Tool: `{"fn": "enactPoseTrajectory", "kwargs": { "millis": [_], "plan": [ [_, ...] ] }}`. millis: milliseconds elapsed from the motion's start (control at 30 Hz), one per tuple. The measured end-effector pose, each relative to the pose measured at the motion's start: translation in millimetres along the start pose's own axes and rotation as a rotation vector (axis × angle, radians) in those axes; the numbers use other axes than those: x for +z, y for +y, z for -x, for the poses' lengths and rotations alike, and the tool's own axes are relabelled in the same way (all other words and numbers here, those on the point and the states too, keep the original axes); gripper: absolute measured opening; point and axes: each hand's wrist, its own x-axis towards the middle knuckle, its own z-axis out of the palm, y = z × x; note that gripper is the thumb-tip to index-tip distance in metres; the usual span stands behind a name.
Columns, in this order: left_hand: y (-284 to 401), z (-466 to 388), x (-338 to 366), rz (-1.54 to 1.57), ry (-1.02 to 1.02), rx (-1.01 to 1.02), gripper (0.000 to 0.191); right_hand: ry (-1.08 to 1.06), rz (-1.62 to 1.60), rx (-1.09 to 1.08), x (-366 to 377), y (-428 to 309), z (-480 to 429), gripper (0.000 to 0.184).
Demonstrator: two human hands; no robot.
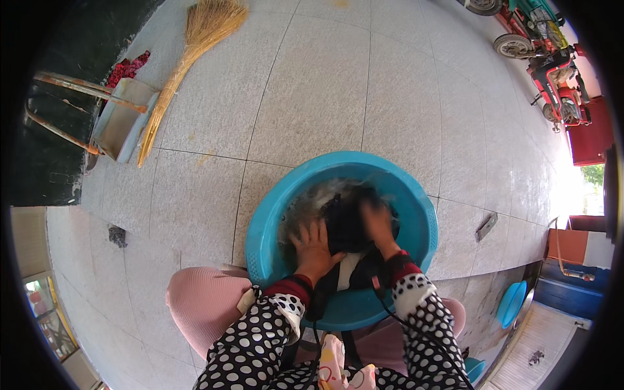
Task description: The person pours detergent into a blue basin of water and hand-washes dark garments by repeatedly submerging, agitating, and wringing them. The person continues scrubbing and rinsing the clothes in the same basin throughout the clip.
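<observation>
A turquoise plastic basin (412,170) stands on the floor between my knees, holding murky, stirred-up water (297,214). Dark wet cloth (343,226) lies bunched in it. My left hand (314,251) is spread flat at the cloth's left side, its thumb reaching towards the cloth. On the right, my right hand (378,224) is blurred by motion and grips the dark cloth, its fingertips hard to make out. A pale strip (347,273) shows between my wrists; whether it is cloth or board I cannot tell.
A straw broom (195,53) and a metal dustpan (122,114) lie at upper left, beside a red patterned cloth (127,68). Red electric scooters (555,83) stand at upper right. A small flat object (486,227) lies right of the basin. Another blue basin (512,303) sits farther right.
</observation>
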Motion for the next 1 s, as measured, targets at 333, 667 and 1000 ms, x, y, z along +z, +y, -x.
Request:
{"fn": "enactPoseTrajectory", "kwargs": {
  "millis": [333,667,1000],
  "plan": [
    [-2,-5,11,-0.061,-0.031,0.017,0.107,-0.077,0.658,-0.024,54,13,33,0.042],
    [-2,-9,24,-0.209,0.205,0.023,0.105,-0.122,0.512,-0.199,4,-18,81,0.041],
    [10,1,1,0.09,0.256,0.046,0.103,-0.14,0.063,0.404,-6,-24,1,0.063]
  ]
}}
